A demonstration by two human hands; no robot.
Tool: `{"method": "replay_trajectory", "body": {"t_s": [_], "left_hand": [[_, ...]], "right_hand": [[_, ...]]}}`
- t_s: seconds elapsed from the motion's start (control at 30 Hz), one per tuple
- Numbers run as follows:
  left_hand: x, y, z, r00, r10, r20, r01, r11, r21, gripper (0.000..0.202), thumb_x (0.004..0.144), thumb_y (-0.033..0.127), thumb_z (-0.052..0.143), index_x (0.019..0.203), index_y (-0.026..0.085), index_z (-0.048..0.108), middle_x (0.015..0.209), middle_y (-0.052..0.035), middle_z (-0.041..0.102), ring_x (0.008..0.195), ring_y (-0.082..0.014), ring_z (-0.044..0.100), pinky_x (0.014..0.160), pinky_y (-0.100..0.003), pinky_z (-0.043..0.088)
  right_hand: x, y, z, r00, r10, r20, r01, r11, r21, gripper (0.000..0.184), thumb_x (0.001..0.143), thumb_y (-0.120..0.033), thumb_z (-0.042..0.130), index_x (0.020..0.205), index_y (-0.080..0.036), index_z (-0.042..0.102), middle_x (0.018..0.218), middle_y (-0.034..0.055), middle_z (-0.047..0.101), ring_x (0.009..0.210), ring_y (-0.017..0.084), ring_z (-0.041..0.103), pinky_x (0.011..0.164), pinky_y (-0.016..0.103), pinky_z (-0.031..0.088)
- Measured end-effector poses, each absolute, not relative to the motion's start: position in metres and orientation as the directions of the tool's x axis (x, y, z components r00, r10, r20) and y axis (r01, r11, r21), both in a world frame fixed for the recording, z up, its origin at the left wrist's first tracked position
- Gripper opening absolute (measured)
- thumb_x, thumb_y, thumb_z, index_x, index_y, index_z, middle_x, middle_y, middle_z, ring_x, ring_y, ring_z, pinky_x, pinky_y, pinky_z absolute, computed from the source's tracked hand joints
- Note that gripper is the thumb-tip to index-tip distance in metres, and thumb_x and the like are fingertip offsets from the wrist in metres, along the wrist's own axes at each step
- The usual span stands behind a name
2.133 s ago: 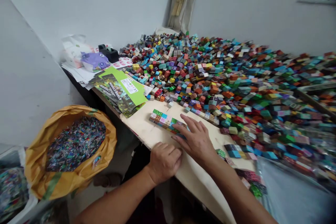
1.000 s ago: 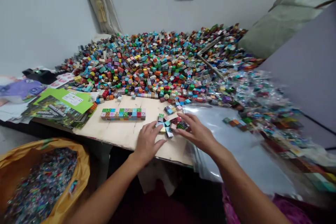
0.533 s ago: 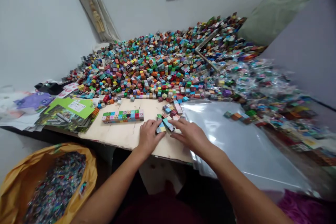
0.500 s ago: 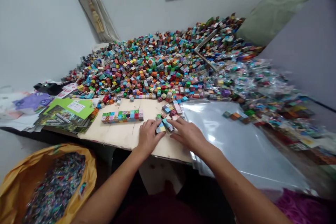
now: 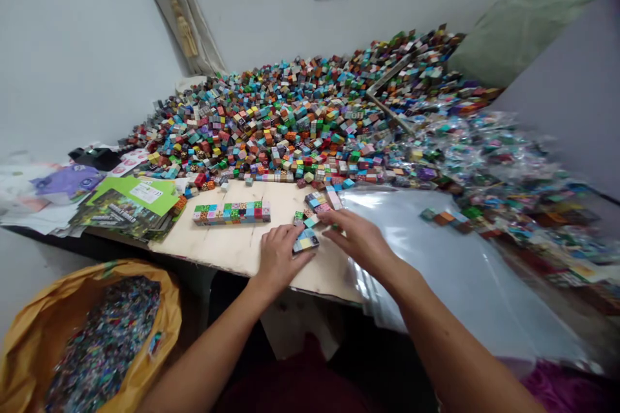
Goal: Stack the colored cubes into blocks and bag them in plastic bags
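My left hand rests on the board, its fingers and thumb round the near-left side of a small group of printed cubes in blue, yellow and grey. Beyond them lie a teal cube and a few loose cubes. My right hand reaches in from the right, fingers and thumb apart, its fingertips by the loose cubes. Nothing shows in its grasp, though the fingertips partly hide what lies under them. To the left sits a long row of joined, patterned cubes.
A large heap of small cubes runs along the wall. Clear plastic sheets cover the right side, near bagged cubes. Green and dark printed cards lie left. Below the pale board stands a yellow sack of small pieces.
My right hand has shifted from the near cube group toward the loose cubes behind it. The teal piece now lies farther back, and the near group sits flush together. The view has shifted slightly.
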State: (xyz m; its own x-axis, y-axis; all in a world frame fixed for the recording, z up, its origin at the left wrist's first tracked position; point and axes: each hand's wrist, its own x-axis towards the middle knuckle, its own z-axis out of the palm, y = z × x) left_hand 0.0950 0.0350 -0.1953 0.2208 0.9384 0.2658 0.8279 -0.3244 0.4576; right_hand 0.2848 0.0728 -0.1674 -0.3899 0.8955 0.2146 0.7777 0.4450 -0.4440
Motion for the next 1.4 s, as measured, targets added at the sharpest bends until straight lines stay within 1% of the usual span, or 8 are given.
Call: {"method": "replay_trajectory", "body": {"t_s": [0.13,0.27,0.57,0.8,0.97,1.07,1.3,1.4], "left_hand": [[0.108,0.035,-0.192,0.154,0.948,0.277,0.876,-0.261,0.407,0.050,0.071,0.049,0.073,0.115,0.030,0.060,0.114,-0.0034,0.061,0.104,-0.0255,0.054,0.086,-0.041,0.041],[0.116,0.041,-0.192,0.154,0.952,0.263,0.888,-0.250,0.387,0.041,0.075,0.044,0.070,0.111,0.027,0.060,0.109,-0.0038,0.062,0.101,-0.0254,0.055,0.083,-0.040,0.041],[0.112,0.045,-0.193,0.202,0.949,0.242,0.836,-0.295,0.462,0.031,0.077,0.031,0.068,0.104,0.023,0.058,0.104,-0.0017,0.064,0.098,-0.0230,0.056,0.083,-0.037,0.041],[0.097,0.041,-0.197,0.216,0.948,0.232,0.829,-0.304,0.470,0.040,0.079,0.031,0.066,0.117,0.023,0.055,0.109,-0.0039,0.063,0.102,-0.0234,0.056,0.083,-0.037,0.041],[0.100,0.044,-0.196,0.234,0.943,0.236,0.826,-0.320,0.464,0.052,0.074,0.039,0.072,0.121,0.025,0.054,0.119,-0.0049,0.061,0.106,-0.0246,0.055,0.088,-0.039,0.041],[0.108,0.046,-0.194,0.234,0.949,0.210,0.835,-0.307,0.457,0.048,0.075,0.041,0.071,0.118,0.024,0.056,0.116,-0.0037,0.063,0.105,-0.0248,0.056,0.087,-0.039,0.041],[0.102,0.042,-0.193,0.217,0.949,0.229,0.846,-0.300,0.441,0.036,0.078,0.034,0.068,0.111,0.023,0.057,0.108,-0.0038,0.064,0.101,-0.0242,0.056,0.085,-0.038,0.041],[0.091,0.039,-0.194,0.206,0.949,0.240,0.852,-0.294,0.432,0.034,0.079,0.032,0.067,0.110,0.023,0.058,0.105,-0.0036,0.065,0.099,-0.0236,0.056,0.084,-0.037,0.041]], "right_hand": [[0.277,0.092,-0.155,-0.414,0.889,0.196,0.873,0.448,-0.191,0.030,0.087,-0.021,0.056,0.114,-0.029,0.065,0.119,0.0080,0.059,0.108,0.031,0.049,0.085,0.043,0.038],[0.262,0.105,-0.161,-0.498,0.866,0.036,0.857,0.498,-0.133,0.047,0.082,-0.010,0.051,0.123,-0.033,0.060,0.130,0.0078,0.052,0.113,0.031,0.044,0.083,0.042,0.035],[0.272,0.100,-0.156,-0.507,0.862,0.007,0.855,0.504,-0.119,0.030,0.079,-0.016,0.056,0.108,-0.022,0.063,0.109,0.0088,0.058,0.103,0.029,0.047,0.076,0.035,0.033],[0.285,0.089,-0.157,-0.597,0.798,-0.079,0.794,0.574,-0.203,0.045,0.073,-0.009,0.061,0.116,-0.023,0.060,0.109,0.0082,0.059,0.102,0.028,0.047,0.072,0.032,0.032],[0.284,0.090,-0.165,-0.575,0.818,0.022,0.780,0.557,-0.285,0.025,0.078,-0.013,0.062,0.102,-0.023,0.065,0.105,0.0057,0.063,0.100,0.026,0.048,0.074,0.032,0.031],[0.284,0.093,-0.168,-0.554,0.832,0.022,0.793,0.535,-0.292,0.018,0.080,-0.015,0.061,0.097,-0.022,0.065,0.099,0.0041,0.066,0.099,0.025,0.049,0.075,0.033,0.031],[0.264,0.105,-0.160,-0.457,0.886,0.081,0.865,0.464,-0.191,0.038,0.082,-0.015,0.055,0.119,-0.026,0.060,0.116,0.0082,0.061,0.104,0.027,0.048,0.080,0.036,0.031],[0.248,0.111,-0.157,-0.487,0.870,0.070,0.854,0.492,-0.169,0.036,0.082,-0.022,0.057,0.117,-0.022,0.061,0.113,0.0097,0.062,0.105,0.029,0.047,0.084,0.039,0.031]]}}
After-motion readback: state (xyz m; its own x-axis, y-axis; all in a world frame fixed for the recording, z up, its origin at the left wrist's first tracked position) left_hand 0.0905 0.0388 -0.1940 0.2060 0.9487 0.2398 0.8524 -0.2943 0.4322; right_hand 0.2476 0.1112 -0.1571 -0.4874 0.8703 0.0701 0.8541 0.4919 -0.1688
